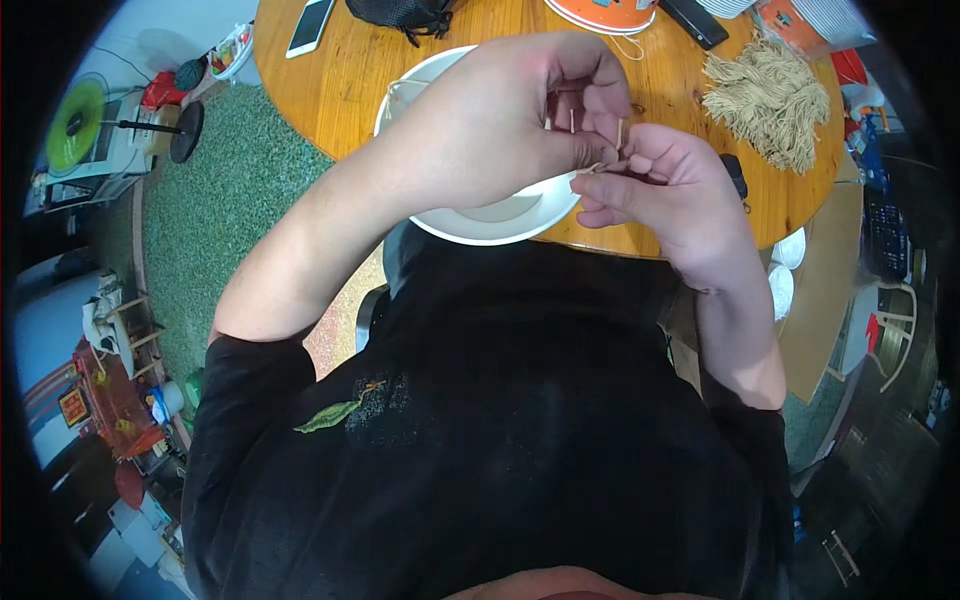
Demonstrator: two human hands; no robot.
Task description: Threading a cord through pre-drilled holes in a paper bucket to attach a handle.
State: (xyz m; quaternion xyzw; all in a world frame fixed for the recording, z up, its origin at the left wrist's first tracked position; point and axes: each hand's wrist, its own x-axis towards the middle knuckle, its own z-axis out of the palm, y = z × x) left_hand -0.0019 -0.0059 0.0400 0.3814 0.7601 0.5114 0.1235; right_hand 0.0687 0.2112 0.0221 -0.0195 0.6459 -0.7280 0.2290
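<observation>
Where the fingers (600, 105) of both hands meet above the near edge of the desk (340, 90), they pinch a short pale string (603, 165) between them, its thin ends poking up by the fingertips. The left hand (500, 120) is curled closed over the string from above, and the right hand (660, 185) is closed on it from the near side, thumb and forefinger pressed together. Directly under the hands sits a white bowl (500, 215), half hidden by the left wrist; whether anything lies in it cannot be told. Further out on the round wooden desk lies a loose bundle of the same tan string (770, 100) to the right, an orange dish (600, 15) at the far edge, a phone (310, 25) and a black pouch (400, 12) to the left. The likely trouble is the string slipping: it is thin, held only at the fingertips, and a small loosening of either pinch could let it drop into the bowl or off the desk edge onto the lap. The left hand also hides the work from view, which makes a fumble easier.
</observation>
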